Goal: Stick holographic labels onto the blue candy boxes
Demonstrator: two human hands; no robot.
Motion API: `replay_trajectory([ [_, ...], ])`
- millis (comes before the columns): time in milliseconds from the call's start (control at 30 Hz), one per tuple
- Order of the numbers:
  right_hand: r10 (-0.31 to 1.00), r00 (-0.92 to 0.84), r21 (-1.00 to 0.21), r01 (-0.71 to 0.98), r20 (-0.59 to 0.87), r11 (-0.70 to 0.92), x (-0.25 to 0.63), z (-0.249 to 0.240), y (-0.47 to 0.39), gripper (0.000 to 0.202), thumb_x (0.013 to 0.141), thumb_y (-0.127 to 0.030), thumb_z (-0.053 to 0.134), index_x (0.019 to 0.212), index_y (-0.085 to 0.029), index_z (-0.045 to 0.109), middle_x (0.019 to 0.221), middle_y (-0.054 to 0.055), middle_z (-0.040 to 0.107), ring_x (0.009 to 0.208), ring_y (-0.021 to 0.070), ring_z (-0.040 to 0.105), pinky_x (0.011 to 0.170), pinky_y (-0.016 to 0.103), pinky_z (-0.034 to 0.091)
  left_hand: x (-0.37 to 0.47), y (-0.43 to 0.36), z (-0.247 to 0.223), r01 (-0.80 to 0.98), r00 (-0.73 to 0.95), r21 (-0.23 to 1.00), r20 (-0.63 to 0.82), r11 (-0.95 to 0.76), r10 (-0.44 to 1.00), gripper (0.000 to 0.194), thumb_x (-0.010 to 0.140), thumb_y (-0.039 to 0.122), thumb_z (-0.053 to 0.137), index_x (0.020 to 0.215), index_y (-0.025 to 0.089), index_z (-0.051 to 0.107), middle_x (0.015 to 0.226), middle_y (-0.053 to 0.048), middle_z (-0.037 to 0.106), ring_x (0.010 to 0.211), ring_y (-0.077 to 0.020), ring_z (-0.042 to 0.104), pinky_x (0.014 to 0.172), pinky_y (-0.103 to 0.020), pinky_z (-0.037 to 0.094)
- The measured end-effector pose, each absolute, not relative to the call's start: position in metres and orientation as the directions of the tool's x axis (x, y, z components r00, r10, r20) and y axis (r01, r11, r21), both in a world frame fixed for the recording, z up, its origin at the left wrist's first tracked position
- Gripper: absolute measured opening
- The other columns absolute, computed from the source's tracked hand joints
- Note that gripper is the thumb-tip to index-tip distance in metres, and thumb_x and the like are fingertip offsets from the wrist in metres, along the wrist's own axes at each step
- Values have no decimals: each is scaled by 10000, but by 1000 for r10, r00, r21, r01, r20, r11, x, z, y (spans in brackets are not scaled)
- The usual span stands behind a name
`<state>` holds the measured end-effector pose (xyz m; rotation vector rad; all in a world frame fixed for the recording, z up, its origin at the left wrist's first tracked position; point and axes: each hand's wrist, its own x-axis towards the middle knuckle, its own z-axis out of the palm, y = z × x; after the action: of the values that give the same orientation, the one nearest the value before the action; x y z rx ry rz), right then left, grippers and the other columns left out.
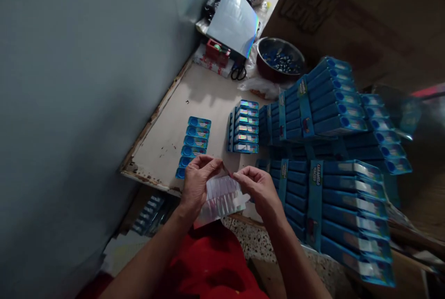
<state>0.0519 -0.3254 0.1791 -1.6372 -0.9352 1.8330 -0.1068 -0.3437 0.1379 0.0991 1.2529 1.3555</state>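
Both my hands hold a translucent, ribbed plastic tray (224, 197) over the table's front edge. The fingers of my left hand (198, 181) are pinched at its upper left corner, with a thin dark strip at the fingertips. My right hand (259, 187) pinches the other end of that strip near the tray's upper right; what the strip is cannot be made out. Just beyond my left hand, a column of small blue packs (194, 141) lies on the white table (167, 118). Beyond my right hand stands a row of blue boxes (246, 127) with shiny ends.
Large stacks of banded blue boxes (347, 197) rise on the right. Farther back are a metal bowl (280, 58) with small blue pieces, black scissors (238, 73), a red tape dispenser (217, 53) and a silvery sheet (232, 23). A grey wall (86, 81) borders the left.
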Motion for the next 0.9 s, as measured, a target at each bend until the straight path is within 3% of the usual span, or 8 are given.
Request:
replay_trajectory([
  [167, 830, -89, -834, 104, -551, -542, 14, 169, -295, 428, 669, -536, 889, 670, -159, 686, 572, -27, 557, 533, 90, 422, 501, 222, 318, -132, -324, 137, -358, -604, 928, -315, 104, 732, 337, 697, 260, 892, 963, 202, 694, 831, 9, 727, 767, -130, 697, 737, -236, 551],
  [267, 886, -72, -875, 209, -459, -437, -18, 154, -264, 438, 665, -565, 858, 669, -152, 713, 584, -14, 582, 558, 108, 455, 513, 230, 331, -161, -306, 131, -229, -675, 971, -212, 72, 707, 413, 722, 260, 869, 1090, 210, 688, 842, 3, 727, 749, -144, 704, 699, -242, 554],
  [400, 922, -114, -863, 408, -371, -297, -57, 127, -216, 413, 727, -558, 756, 646, -154, 733, 557, -8, 588, 548, 121, 486, 520, 239, 317, -202, -275, 115, -84, -682, 994, -113, 76, 723, 368, 733, 244, 836, 1072, 204, 697, 826, 3, 712, 751, -140, 692, 739, -249, 558],
  [600, 926, -159, -657, 745, -342, -115, -81, 103, -176, 327, 785, -440, 682, 599, -178, 740, 463, -22, 527, 523, 129, 508, 533, 256, 275, -235, -241, 82, -67, -624, 988, -148, 136, 767, 385, 670, 268, 859, 1005, 172, 696, 766, -10, 705, 737, -164, 695, 749, -284, 572],
  [900, 931, -128, -574, 813, -341, -98, -87, 105, -173, 300, 805, -444, 682, 708, -183, 793, 561, 25, 658, 608, 161, 603, 555, 267, 289, -235, -237, 72, -210, -625, 967, -248, 147, 740, 393, 662, 273, 840, 997, 149, 678, 760, -25, 703, 674, -176, 705, 689, -312, 588],
])
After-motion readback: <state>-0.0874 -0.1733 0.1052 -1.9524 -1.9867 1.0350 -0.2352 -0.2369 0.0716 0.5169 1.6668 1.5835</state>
